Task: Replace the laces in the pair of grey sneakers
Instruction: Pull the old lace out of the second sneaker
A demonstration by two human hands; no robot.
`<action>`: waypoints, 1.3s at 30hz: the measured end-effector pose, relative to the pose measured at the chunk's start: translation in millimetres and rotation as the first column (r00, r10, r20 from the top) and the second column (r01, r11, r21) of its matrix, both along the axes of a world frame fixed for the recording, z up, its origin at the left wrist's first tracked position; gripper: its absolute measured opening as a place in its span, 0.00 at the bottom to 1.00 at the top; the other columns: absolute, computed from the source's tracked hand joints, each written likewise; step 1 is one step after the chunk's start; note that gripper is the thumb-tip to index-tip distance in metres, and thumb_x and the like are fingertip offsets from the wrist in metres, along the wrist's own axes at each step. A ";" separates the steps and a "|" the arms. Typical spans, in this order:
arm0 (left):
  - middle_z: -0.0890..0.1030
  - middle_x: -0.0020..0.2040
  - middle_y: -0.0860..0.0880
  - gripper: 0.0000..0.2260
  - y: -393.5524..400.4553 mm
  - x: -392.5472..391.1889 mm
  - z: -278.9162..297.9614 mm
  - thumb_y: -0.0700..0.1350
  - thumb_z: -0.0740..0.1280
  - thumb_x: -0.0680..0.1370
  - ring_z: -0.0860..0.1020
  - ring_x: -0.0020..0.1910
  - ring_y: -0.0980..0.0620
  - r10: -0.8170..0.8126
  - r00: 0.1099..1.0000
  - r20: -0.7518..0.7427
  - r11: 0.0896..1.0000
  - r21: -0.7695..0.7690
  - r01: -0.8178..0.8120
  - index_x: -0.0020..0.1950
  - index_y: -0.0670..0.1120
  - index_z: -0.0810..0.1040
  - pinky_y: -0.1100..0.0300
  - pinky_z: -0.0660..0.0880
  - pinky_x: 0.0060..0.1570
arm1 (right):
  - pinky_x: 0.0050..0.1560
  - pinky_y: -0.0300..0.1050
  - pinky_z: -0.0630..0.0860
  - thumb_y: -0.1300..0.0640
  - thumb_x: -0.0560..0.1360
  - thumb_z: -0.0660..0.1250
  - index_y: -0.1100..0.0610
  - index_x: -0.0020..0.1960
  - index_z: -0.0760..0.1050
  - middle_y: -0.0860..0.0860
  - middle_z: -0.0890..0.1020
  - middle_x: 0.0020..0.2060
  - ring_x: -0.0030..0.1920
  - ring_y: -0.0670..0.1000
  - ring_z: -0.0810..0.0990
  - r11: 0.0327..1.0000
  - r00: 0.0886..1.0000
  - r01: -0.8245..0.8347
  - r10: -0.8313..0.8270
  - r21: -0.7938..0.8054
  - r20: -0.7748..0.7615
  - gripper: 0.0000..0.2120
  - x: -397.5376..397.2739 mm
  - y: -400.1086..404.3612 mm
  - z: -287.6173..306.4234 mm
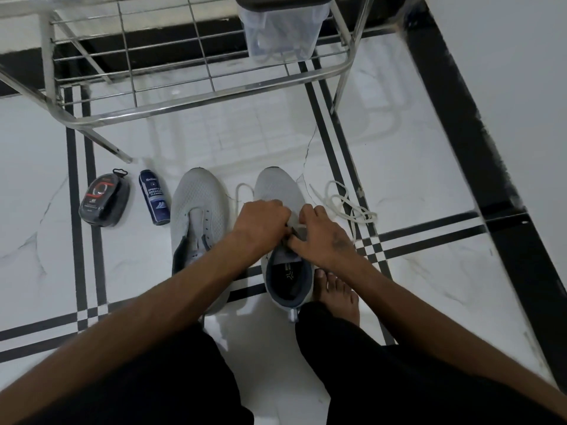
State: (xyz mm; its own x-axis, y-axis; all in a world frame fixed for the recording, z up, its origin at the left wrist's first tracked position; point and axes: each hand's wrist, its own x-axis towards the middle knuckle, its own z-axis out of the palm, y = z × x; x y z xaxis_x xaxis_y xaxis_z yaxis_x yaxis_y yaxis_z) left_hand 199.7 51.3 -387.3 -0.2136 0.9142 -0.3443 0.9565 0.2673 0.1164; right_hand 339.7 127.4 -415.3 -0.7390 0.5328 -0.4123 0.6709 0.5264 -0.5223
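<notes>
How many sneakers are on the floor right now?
2. The left sneaker lies unlaced beside the spray can; the right sneaker is under both hands, lace being worked.

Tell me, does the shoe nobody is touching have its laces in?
No laces in. The left sneaker shows bare eyelets beside its tongue, with no lace crossing between them.

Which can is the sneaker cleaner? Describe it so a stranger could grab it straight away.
Start at the steel wire rack and drop to the white tiled floor in front of it. Just left of the unlaced grey sneaker lies the sneaker cleaner can, on its side. It is a slim dark blue cylinder with white lettering, unlike the flat black oval shoe-polish pack further left.
</notes>
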 end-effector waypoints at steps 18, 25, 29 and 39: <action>0.76 0.61 0.49 0.12 -38.2 -46.1 19.2 0.51 0.65 0.81 0.79 0.54 0.46 0.278 0.950 0.145 0.922 0.238 -0.306 0.61 0.49 0.80 0.53 0.74 0.44 | 0.36 0.44 0.62 0.54 0.75 0.68 0.55 0.40 0.65 0.50 0.72 0.34 0.36 0.52 0.71 0.995 0.991 0.102 -0.100 0.009 -0.091 0.13 -3.4 -9.1 5.3; 0.79 0.54 0.45 0.12 1.9 -2.3 4.3 0.53 0.66 0.79 0.80 0.51 0.42 0.128 0.990 0.059 0.989 -0.085 -0.123 0.55 0.46 0.80 0.54 0.72 0.43 | 0.35 0.43 0.65 0.58 0.72 0.69 0.57 0.41 0.71 0.50 0.77 0.35 0.37 0.51 0.75 0.993 0.990 0.112 -0.114 -0.038 -0.077 0.07 -0.1 -2.0 3.5; 0.80 0.51 0.46 0.05 -7.1 -25.5 14.8 0.47 0.69 0.78 0.80 0.50 0.44 0.235 0.966 0.105 0.972 -0.006 -0.236 0.50 0.46 0.77 0.54 0.70 0.41 | 0.34 0.44 0.66 0.57 0.73 0.69 0.57 0.40 0.70 0.49 0.74 0.31 0.34 0.50 0.73 0.988 0.985 0.157 -0.157 -0.004 -0.075 0.08 2.2 -5.6 0.9; 0.75 0.61 0.47 0.13 -27.6 -47.7 21.8 0.48 0.64 0.80 0.79 0.53 0.44 0.250 0.967 0.039 0.964 0.080 -0.253 0.63 0.47 0.76 0.50 0.76 0.45 | 0.33 0.44 0.64 0.58 0.73 0.69 0.59 0.40 0.71 0.47 0.72 0.29 0.32 0.49 0.71 0.985 0.981 0.168 -0.170 -0.026 -0.097 0.08 2.3 -7.1 2.6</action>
State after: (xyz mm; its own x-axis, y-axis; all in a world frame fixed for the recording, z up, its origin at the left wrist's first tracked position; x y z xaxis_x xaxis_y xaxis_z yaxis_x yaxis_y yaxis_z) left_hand 152.0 23.6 -365.6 -0.4316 0.8581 -0.2783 0.8558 0.4870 0.1744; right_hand 342.0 120.2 -412.8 -0.6763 0.6466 -0.3529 0.6944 0.3997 -0.5985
